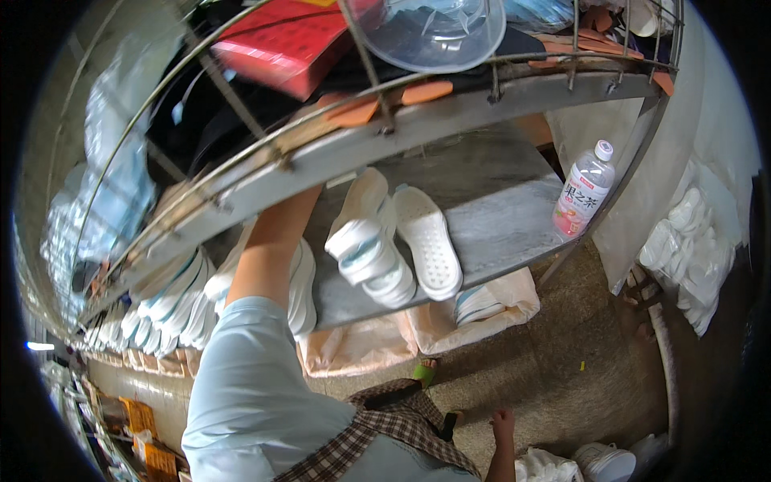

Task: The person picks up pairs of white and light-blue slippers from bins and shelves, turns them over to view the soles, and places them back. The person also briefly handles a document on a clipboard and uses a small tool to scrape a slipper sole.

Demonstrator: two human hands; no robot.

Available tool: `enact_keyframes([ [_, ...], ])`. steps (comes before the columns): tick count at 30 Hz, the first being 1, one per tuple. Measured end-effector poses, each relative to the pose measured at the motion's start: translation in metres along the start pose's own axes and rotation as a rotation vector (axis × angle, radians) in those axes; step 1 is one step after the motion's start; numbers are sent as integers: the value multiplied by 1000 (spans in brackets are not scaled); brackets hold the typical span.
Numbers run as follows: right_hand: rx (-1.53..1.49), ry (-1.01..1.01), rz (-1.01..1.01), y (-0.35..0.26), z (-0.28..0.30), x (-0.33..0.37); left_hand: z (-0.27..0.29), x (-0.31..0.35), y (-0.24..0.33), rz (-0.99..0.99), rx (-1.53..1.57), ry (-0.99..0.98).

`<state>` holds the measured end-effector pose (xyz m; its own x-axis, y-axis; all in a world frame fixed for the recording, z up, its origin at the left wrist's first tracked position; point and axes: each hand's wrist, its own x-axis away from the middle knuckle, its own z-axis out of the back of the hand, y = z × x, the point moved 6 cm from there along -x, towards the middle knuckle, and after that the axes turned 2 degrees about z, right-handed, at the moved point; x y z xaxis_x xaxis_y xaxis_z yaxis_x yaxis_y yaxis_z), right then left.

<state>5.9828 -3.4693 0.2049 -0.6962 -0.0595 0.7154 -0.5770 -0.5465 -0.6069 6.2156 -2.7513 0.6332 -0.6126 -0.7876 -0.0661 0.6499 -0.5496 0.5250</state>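
My left forearm (265, 261), in a light blue sleeve, reaches up over the grey shelf board (502, 213) and passes behind the metal rim; the hand itself is hidden. Just right of that arm lies a stack of white shoe soles (371, 257). Beside the stack, a single white sole (430, 241) with a dimpled surface lies apart. More white soles (301, 289) sit close against the arm. My right hand (503, 422) hangs low over the floor, away from the shelf, its fingers curled in with nothing visible in them.
A wire-railed upper rack (450, 120) crosses above the board, bearing a red box (281, 44) and a clear plastic tub (434, 36). A drink bottle (584, 193) stands at the board's right end. Lined bins (514, 301) stand below. More soles (165, 313) line the left.
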Motion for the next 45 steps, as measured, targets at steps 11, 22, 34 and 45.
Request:
enact_keyframes([
  [11,283,165,34,54,-29,23,-49,-96,-67,104,-249,-88],
  [22,-178,219,566,-197,34,44,-12,81,156,-33,1135,-777],
  [34,-1155,-560,1110,-317,68,234,8,540,129,239,1126,-1591],
  [45,-1340,-711,578,-263,66,294,-46,556,141,-285,876,-1269],
])
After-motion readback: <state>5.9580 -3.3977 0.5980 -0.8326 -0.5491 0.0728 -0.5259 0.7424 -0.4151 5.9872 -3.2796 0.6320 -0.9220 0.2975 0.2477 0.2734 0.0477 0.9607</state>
